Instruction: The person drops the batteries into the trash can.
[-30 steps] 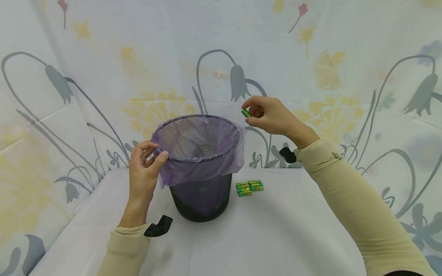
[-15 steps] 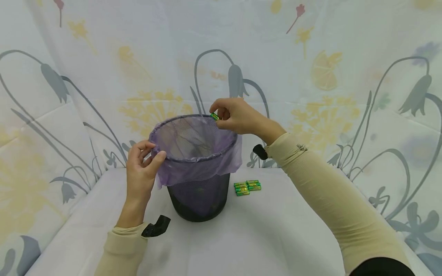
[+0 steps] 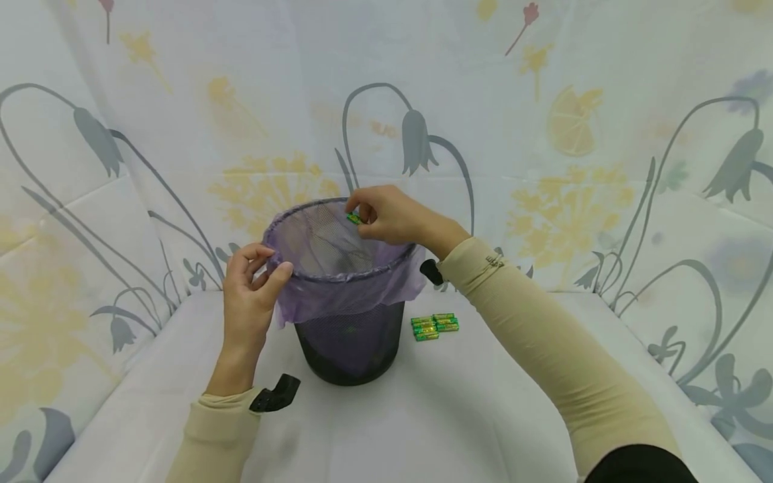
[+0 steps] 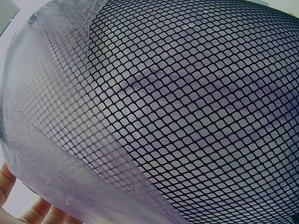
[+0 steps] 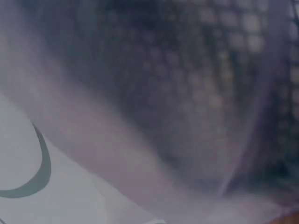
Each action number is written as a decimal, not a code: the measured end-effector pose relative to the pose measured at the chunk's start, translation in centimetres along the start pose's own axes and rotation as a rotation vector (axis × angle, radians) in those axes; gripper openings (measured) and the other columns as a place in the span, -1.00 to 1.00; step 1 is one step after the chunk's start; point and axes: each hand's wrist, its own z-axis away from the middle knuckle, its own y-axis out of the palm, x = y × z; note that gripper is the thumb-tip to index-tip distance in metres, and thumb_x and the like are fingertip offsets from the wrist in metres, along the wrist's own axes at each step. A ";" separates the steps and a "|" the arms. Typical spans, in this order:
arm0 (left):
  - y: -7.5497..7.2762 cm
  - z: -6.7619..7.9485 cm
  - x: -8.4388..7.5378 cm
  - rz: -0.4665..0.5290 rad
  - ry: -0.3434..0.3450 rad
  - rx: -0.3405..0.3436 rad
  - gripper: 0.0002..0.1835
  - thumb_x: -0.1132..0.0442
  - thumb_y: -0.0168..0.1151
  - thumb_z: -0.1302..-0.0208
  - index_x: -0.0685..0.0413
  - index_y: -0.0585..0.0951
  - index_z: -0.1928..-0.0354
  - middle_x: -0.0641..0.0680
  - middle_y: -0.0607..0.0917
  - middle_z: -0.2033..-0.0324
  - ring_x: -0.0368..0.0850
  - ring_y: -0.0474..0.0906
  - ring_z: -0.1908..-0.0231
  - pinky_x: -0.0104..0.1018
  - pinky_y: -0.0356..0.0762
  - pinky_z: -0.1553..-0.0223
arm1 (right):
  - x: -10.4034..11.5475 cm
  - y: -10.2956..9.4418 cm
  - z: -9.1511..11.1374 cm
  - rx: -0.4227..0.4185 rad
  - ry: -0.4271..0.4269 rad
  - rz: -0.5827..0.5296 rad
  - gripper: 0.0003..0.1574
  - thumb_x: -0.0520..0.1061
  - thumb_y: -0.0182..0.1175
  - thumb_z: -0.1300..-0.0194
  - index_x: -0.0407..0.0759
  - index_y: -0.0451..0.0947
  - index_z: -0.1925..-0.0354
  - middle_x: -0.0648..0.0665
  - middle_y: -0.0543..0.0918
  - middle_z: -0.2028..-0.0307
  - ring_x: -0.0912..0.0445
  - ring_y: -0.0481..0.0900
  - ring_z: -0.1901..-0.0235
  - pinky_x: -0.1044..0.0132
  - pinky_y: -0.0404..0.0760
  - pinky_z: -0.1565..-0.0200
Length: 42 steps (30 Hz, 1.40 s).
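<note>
A black mesh trash bin (image 3: 350,349) stands upright on the white table, lined with a thin purple bag (image 3: 338,300) folded over its rim. At the rim's left side my left hand (image 3: 250,288) holds the edge with thumb and fingers; in the left wrist view its fingers (image 4: 39,210) lie against the bag. My right hand (image 3: 395,218) is over the bin's opening, pinching a small green battery (image 3: 354,219) between thumb and fingertips. The right wrist view is blurred and shows bag and mesh (image 5: 201,84) close up.
Several green and gold batteries (image 3: 433,326) lie in a cluster on the table (image 3: 483,402), just right of the bin. Behind the table hangs a flower-printed cloth (image 3: 495,121).
My right hand has moved left and slightly down with the battery, from right of the bin to over its opening. My left hand has stayed at the rim.
</note>
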 end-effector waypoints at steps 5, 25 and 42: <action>0.0 0.0 0.0 -0.002 0.001 -0.002 -0.71 0.40 0.30 -0.13 0.17 0.47 0.12 -0.03 0.35 -0.02 -0.05 0.37 -0.16 -0.22 0.28 -0.08 | 0.1 0.5 -0.3 0.027 0.012 0.009 -0.60 -0.28 0.17 -0.19 -0.22 0.53 -0.04 -0.08 0.54 0.39 0.10 0.44 0.39 0.29 0.45 0.20; 0.0 0.0 0.1 -0.016 0.013 0.008 -0.68 0.38 0.30 -0.14 0.24 0.44 0.09 -0.03 0.35 -0.03 -0.04 0.38 -0.17 -0.22 0.29 -0.09 | 0.0 1.8 -0.9 0.108 0.029 0.046 -0.59 -0.27 0.16 -0.21 -0.20 0.50 -0.06 -0.08 0.53 0.36 0.10 0.42 0.35 0.27 0.44 0.17; 0.0 -0.1 0.2 0.006 0.023 0.012 -0.67 0.40 0.30 -0.14 0.28 0.43 0.08 -0.03 0.35 -0.02 -0.03 0.38 -0.17 -0.24 0.30 -0.07 | 0.2 1.8 -0.9 0.115 0.048 0.069 -0.63 -0.17 0.20 -0.26 -0.16 0.50 -0.05 -0.09 0.57 0.27 0.08 0.50 0.27 0.24 0.49 0.14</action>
